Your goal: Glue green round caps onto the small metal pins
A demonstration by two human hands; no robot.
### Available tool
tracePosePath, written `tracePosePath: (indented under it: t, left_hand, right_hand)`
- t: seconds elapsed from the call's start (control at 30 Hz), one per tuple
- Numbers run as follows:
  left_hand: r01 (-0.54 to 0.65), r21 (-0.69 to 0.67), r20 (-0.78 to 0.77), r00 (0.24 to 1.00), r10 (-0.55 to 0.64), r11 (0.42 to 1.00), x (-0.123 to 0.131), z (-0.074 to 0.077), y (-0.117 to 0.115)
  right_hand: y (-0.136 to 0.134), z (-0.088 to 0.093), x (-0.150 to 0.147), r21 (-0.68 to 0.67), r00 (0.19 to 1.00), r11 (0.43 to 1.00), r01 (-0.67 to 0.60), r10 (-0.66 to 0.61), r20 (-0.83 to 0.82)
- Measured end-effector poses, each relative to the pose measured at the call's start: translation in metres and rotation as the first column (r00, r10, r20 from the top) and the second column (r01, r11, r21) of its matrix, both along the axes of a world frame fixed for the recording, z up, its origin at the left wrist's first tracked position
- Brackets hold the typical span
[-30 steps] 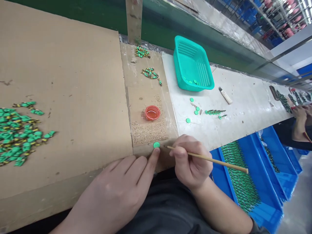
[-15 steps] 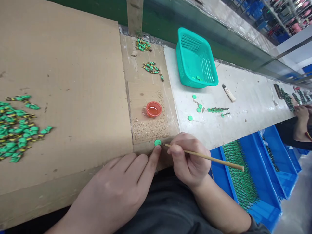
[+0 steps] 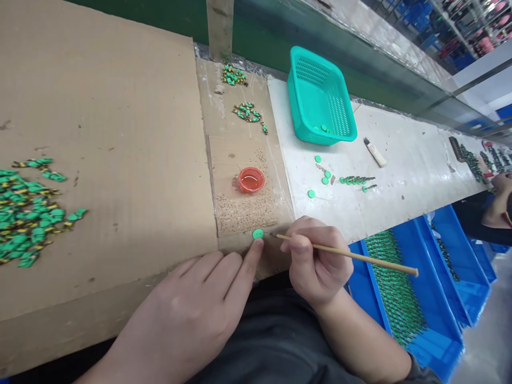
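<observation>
My left hand (image 3: 192, 314) lies flat on the cardboard at the near edge, fingers stretched out. Its index fingertip touches a small green round disc (image 3: 258, 233) and holds it down. My right hand (image 3: 316, 261) is closed round a thin wooden stick (image 3: 360, 257). The stick's tip points left and sits just right of the disc. A small red cap of liquid (image 3: 251, 180) stands on the cardboard strip beyond the disc.
A heap of green and yellow parts (image 3: 28, 210) lies at the left. A teal basket (image 3: 320, 101) stands at the back on the white surface, with loose green discs (image 3: 322, 176) and a small tool (image 3: 375, 152) near it. Blue bins (image 3: 416, 288) sit below right. Another person's hand (image 3: 498, 200) is at far right.
The right hand has shifted the stick slightly to the right, so its tip stands a bit further from the disc. The left hand stays put.
</observation>
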State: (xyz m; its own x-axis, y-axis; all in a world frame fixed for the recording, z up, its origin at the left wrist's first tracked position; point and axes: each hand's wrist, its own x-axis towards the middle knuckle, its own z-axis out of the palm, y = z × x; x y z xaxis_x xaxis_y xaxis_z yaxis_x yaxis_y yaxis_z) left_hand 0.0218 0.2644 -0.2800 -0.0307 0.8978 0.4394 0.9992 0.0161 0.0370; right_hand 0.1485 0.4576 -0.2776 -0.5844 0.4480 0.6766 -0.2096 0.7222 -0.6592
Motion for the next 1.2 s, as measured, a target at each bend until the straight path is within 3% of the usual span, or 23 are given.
tracePosePath:
  t: [0.23, 0.37, 0.5, 0.63, 0.7, 0.77, 0.83, 0.9, 0.97, 1.03, 1.1, 1.2]
  left_hand:
    - [0.015, -0.008, 0.064, 0.998, -0.014, 1.0, -0.004, 0.0, 0.0]
    - [0.043, 0.028, 0.273, 0.961, -0.049, 0.999, -0.01, 0.003, -0.001]
    - [0.095, -0.022, 0.3, 0.95, -0.084, 0.995, -0.019, 0.01, -0.002]
    - [0.115, -0.019, 0.293, 0.95, -0.105, 0.993, -0.026, 0.018, -0.006]
    - [0.093, 0.013, 0.381, 0.92, -0.091, 0.996, -0.025, 0.022, -0.012]
    - [-0.016, 0.055, 0.516, 0.857, -0.015, 0.998, -0.023, 0.025, -0.02]
    - [-0.211, 0.051, 0.684, 0.719, 0.12, 0.976, -0.018, 0.029, -0.029]
    - [-0.369, -0.015, 0.863, 0.464, 0.198, 0.929, -0.012, 0.033, -0.034]
    - [-0.405, -0.068, 0.979, 0.147, 0.138, 0.912, -0.005, 0.037, -0.035]
    - [-0.391, -0.052, 0.994, -0.104, 0.012, 0.919, 0.002, 0.041, -0.033]
    - [-0.392, -0.019, 0.967, -0.24, -0.082, 0.92, 0.009, 0.044, -0.028]
    - [-0.45, -0.022, 0.928, -0.341, -0.149, 0.893, 0.022, 0.05, -0.019]
  right_hand:
    - [0.0, 0.006, 0.004, -0.218, 1.0, 0.976, -0.004, 0.0, -0.017]
    - [0.007, 0.02, 0.014, -0.091, 0.969, 0.981, -0.174, 0.187, 0.161]
    - [0.011, 0.02, 0.018, 0.078, 0.917, 0.947, -0.31, 0.276, 0.289]
    - [0.004, 0.01, 0.014, 0.113, 0.915, 0.952, -0.285, 0.235, 0.329]
    - [0.0, 0.006, 0.011, 0.091, 0.924, 0.965, -0.248, 0.207, 0.323]
    - [-0.004, 0.003, 0.009, 0.086, 0.932, 0.973, -0.216, 0.179, 0.314]
    - [-0.006, 0.001, 0.008, 0.092, 0.944, 0.978, -0.187, 0.153, 0.293]
    - [-0.009, 0.002, 0.01, 0.102, 0.961, 0.982, -0.156, 0.128, 0.244]
    - [-0.013, 0.007, 0.013, 0.109, 0.98, 0.985, -0.133, 0.115, 0.163]
    - [-0.02, 0.017, 0.016, 0.11, 0.991, 0.987, -0.119, 0.111, 0.078]
    - [-0.029, 0.03, 0.019, 0.101, 0.99, 0.985, -0.141, 0.14, 0.018]
    - [-0.045, 0.046, 0.017, 0.045, 0.976, 0.976, -0.214, 0.216, -0.022]
